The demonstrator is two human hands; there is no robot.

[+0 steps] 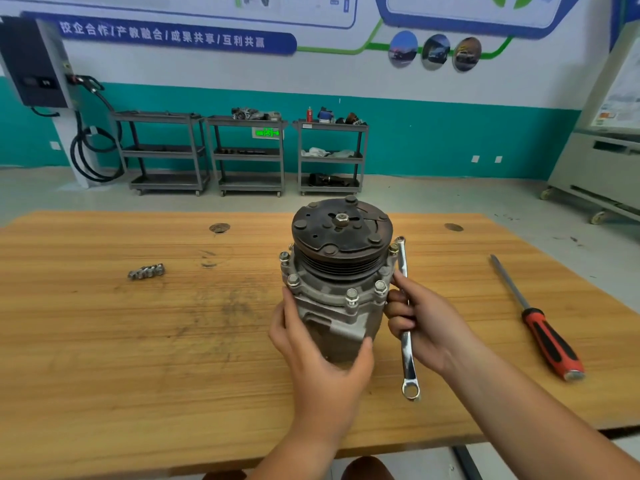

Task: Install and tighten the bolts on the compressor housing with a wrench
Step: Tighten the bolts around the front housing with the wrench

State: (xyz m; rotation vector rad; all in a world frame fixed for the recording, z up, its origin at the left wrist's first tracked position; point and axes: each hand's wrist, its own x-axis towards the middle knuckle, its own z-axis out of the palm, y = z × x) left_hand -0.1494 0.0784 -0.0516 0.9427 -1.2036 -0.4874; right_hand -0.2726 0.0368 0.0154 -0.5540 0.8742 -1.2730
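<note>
while the left hand wraps its fingers round the lower body of the compressor, probably to stop it turning, the right hand curls its fingers round the middle of a ring wrench. the compressor stands upright, pulley end up, mid-table. several bolts stand in the housing flange with heads raised, so they look hand-started and not yet tightened. the wrench's upper ring sits just beside the right rear bolt; whether it is seated on the head cannot be told. spare bolts lie well apart to the left, a red-handled screwdriver to the right. a blue wall banner reads 校企合作/产教融合/成果共享/互利共赢; a small green sign is too blurred to read.
</note>
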